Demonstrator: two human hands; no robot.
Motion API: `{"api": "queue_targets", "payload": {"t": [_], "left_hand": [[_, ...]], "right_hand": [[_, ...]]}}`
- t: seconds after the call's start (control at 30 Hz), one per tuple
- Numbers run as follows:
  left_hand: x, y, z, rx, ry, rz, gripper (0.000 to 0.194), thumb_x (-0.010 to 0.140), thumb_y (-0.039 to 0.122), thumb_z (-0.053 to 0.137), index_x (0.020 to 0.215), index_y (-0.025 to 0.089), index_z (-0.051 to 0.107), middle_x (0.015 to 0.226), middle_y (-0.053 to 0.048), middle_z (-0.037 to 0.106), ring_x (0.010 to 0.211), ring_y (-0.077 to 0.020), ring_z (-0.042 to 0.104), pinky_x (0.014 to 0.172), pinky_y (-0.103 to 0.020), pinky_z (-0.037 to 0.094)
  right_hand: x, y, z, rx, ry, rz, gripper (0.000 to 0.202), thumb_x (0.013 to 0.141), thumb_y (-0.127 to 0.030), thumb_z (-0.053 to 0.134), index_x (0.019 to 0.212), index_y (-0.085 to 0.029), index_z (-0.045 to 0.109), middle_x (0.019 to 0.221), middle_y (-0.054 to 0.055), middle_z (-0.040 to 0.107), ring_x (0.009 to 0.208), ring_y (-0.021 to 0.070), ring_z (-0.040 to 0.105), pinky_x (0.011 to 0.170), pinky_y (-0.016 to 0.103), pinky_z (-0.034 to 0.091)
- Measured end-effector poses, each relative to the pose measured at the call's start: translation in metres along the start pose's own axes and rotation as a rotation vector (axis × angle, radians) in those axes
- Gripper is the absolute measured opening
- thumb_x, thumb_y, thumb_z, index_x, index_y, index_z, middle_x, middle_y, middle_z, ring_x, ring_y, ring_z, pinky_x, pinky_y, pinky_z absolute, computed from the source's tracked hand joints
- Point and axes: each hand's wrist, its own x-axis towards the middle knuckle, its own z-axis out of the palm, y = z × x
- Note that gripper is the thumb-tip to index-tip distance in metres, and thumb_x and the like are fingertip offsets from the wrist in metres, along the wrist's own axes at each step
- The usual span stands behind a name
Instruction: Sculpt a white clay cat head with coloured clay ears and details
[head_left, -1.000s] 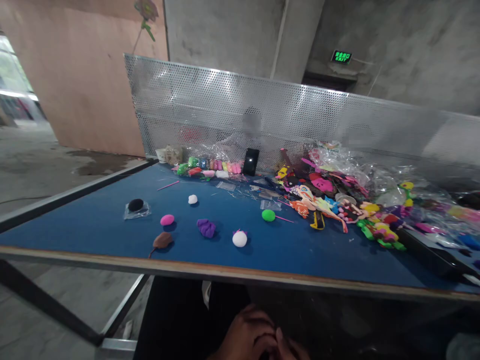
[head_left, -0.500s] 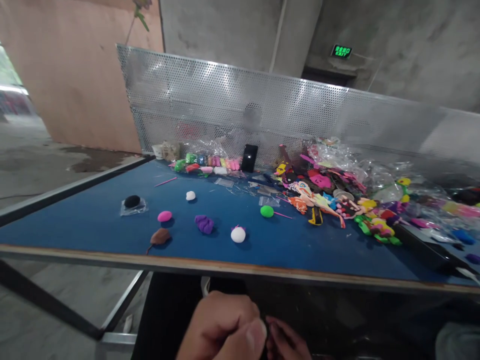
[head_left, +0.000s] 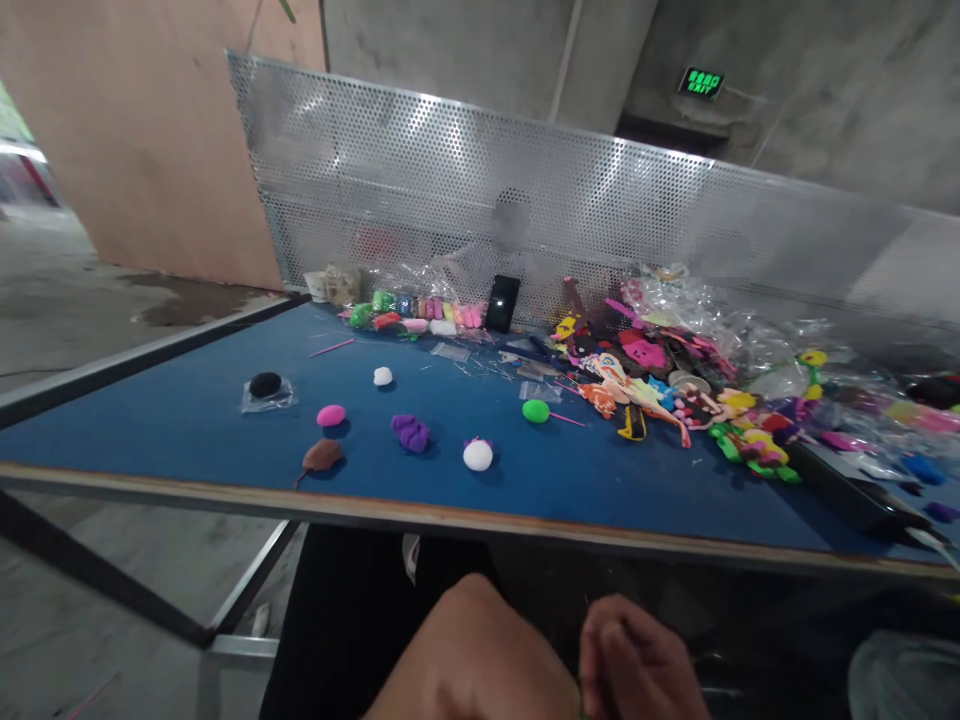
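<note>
Both my hands are below the table's near edge, over my lap. My left hand (head_left: 480,655) shows its bent back and wrist; its fingers are hidden. Beside it, my right hand (head_left: 637,660) has its fingers curled and pressed together, and whatever they may hold cannot be made out. On the table above them sits a white clay ball (head_left: 478,456) with small purple bits on top. To its left lie a purple clay lump (head_left: 410,433), a pink clay ball (head_left: 331,415) and a brown clay piece (head_left: 322,456) with a thin tail. A green clay ball (head_left: 535,411) on a pink stick is to the right.
The blue table (head_left: 187,430) has a perforated metal screen (head_left: 420,170) behind it. Black clay (head_left: 265,385) rests on plastic. A phone (head_left: 502,303) leans at the back. Colourful clay figures (head_left: 637,370) are heaped right, near a black box (head_left: 847,490).
My right hand has moved right and shows more. My left hand has turned, so its thumb and curled fingers no longer show. The camera view has tilted slightly downward.
</note>
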Motion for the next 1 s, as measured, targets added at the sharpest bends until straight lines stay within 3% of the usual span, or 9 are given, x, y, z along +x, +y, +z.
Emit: {"api": "queue_targets", "payload": {"t": [0.07,0.2,0.27,0.33,0.47,0.63,0.73,0.83,1.0], "left_hand": [[0.012,-0.01,0.004,-0.217,-0.18,-0.212,0.046,0.069,0.054,0.067,0.046,0.022,0.042,0.044,0.003,0.033,0.044,-0.0102,0.033,0.046,-0.029,0.028],[0.05,-0.056,0.034,-0.267,-0.304,-0.422,0.048,0.085,0.043,0.045,0.049,0.023,0.02,0.041,0.008,0.017,0.037,-0.0084,0.02,0.041,-0.025,0.027],[0.061,-0.086,0.044,-0.197,-0.354,-0.514,0.05,0.09,0.043,0.052,0.051,0.021,0.032,0.043,0.01,0.026,0.037,-0.0069,0.024,0.04,-0.022,0.027],[0.065,-0.113,0.048,-0.098,-0.399,-0.583,0.041,0.091,0.041,0.062,0.061,0.016,0.049,0.05,0.009,0.041,0.04,-0.0057,0.035,0.042,-0.019,0.032],[0.064,-0.15,0.048,0.06,-0.438,-0.655,0.03,0.093,0.032,0.063,0.071,0.013,0.057,0.058,0.007,0.05,0.044,-0.0054,0.042,0.043,-0.018,0.037],[0.064,-0.163,0.053,0.137,-0.455,-0.633,0.024,0.092,0.031,0.064,0.077,0.012,0.06,0.064,0.005,0.054,0.049,-0.0062,0.047,0.047,-0.019,0.042],[0.065,-0.162,0.054,0.117,-0.448,-0.599,0.026,0.093,0.035,0.062,0.082,0.012,0.062,0.069,0.003,0.059,0.054,-0.0083,0.054,0.052,-0.022,0.047],[0.065,-0.159,0.053,0.083,-0.436,-0.568,0.028,0.093,0.038,0.062,0.083,0.012,0.063,0.071,0.003,0.061,0.056,-0.0091,0.055,0.053,-0.023,0.048],[0.064,-0.156,0.053,0.017,-0.425,-0.544,0.027,0.093,0.037,0.063,0.084,0.012,0.063,0.069,0.003,0.06,0.054,-0.0084,0.054,0.052,-0.023,0.048]], "right_hand": [[0.011,-0.026,-0.014,-0.051,0.06,-0.147,0.041,0.085,-0.058,0.062,0.075,-0.02,0.07,0.053,0.002,0.061,0.041,0.0144,0.053,0.038,0.024,0.04],[0.048,-0.071,-0.018,-0.306,0.138,-0.467,0.029,0.09,-0.043,0.064,0.107,-0.021,0.074,0.089,0.008,0.075,0.072,0.0197,0.07,0.066,0.03,0.059],[0.069,-0.084,-0.01,-0.507,0.141,-0.578,0.027,0.092,-0.039,0.061,0.108,-0.022,0.074,0.105,0.009,0.076,0.087,0.0223,0.073,0.08,0.035,0.059],[0.088,-0.087,-0.002,-0.722,0.174,-0.686,0.022,0.092,-0.036,0.061,0.099,-0.023,0.077,0.101,0.007,0.078,0.091,0.0232,0.073,0.084,0.035,0.058],[0.108,-0.076,0.011,-0.994,0.201,-0.774,0.029,0.097,-0.036,0.054,0.099,-0.019,0.078,0.094,0.01,0.077,0.087,0.025,0.073,0.083,0.037,0.056],[0.102,-0.061,0.018,-1.079,0.118,-0.782,0.035,0.1,-0.03,0.046,0.113,-0.014,0.075,0.112,0.014,0.076,0.107,0.0291,0.069,0.097,0.045,0.051],[0.096,-0.063,0.015,-1.206,-0.022,-0.789,0.037,0.102,-0.032,0.044,0.126,-0.018,0.068,0.132,0.01,0.067,0.13,0.029,0.057,0.112,0.051,0.038],[0.09,-0.067,0.01,-1.341,-0.026,-0.716,0.04,0.103,-0.034,0.041,0.135,-0.02,0.06,0.14,0.009,0.06,0.14,0.0322,0.045,0.115,0.062,0.027],[0.084,-0.069,0.016,-1.382,-0.139,-0.701,0.046,0.105,-0.032,0.033,0.14,-0.01,0.054,0.149,0.012,0.049,0.143,0.0287,0.041,0.119,0.057,0.025]]}}
